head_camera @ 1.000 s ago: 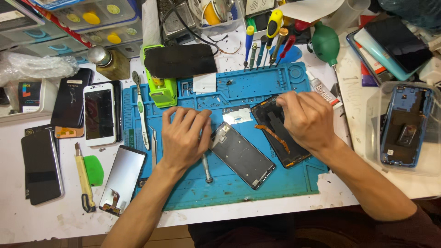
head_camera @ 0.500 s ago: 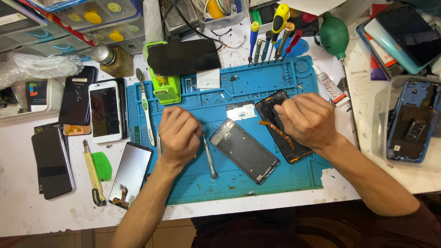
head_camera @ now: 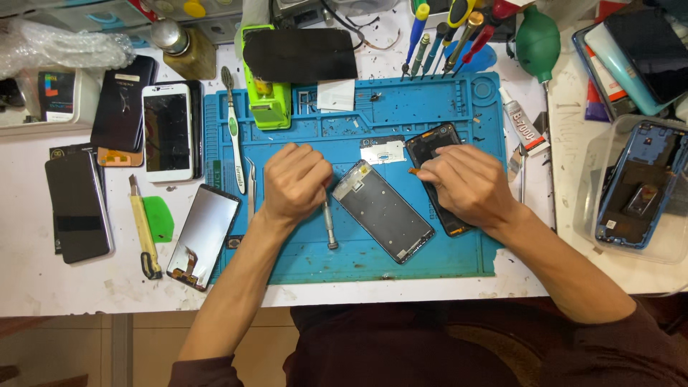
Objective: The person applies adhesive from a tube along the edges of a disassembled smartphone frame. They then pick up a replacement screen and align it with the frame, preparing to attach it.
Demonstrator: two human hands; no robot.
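Head view of a repair desk (head_camera: pixel 86 287) with a blue, ridged silicone mat (head_camera: pixel 344 244). The left hand (head_camera: pixel 295 180) rests on the mat, fingers curled together around the top of a slim metal screwdriver (head_camera: pixel 328 226). The right hand (head_camera: pixel 469 186) presses on a black, rounded-rectangle phone body (head_camera: pixel 430 150), fingers together on its face. Between the hands lies a grey metal phone frame (head_camera: pixel 383 211), tilted diagonally, flat on the mat.

Phone frame (head_camera: pixel 383 212) on mat (head_camera: pixel 459 115); screwdriver (head_camera: pixel 329 226) left; dark phone (head_camera: pixel 437 175) right.
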